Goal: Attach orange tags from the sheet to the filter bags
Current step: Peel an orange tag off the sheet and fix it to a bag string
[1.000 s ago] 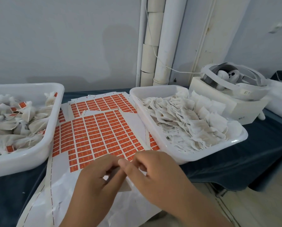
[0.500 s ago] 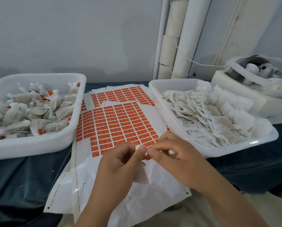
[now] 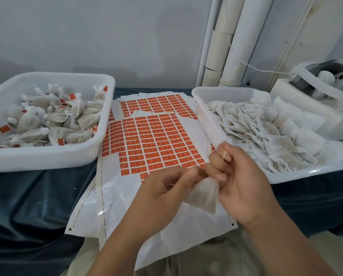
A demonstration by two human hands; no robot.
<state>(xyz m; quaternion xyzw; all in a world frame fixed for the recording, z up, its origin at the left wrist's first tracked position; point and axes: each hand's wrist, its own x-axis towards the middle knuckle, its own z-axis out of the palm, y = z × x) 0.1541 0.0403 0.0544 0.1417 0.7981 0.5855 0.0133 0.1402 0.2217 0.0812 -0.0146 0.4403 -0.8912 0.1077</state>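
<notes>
both grips hold filter bag [image 3: 204, 198]; left hand [image 3: 162, 188] pinches top, right hand [image 3: 244, 186] now raised higher.

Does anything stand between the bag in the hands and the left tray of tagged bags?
Nothing visible does: only the flat orange tag sheet lies between the white paper filter bag and the white plastic tray.

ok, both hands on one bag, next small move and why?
Likely finish the pinch: the left hand and right hand meet at the top of the filter bag, above the tag sheet. No orange tag shows on it, fingers hide that spot, so it should not go to the left tray yet.
</notes>
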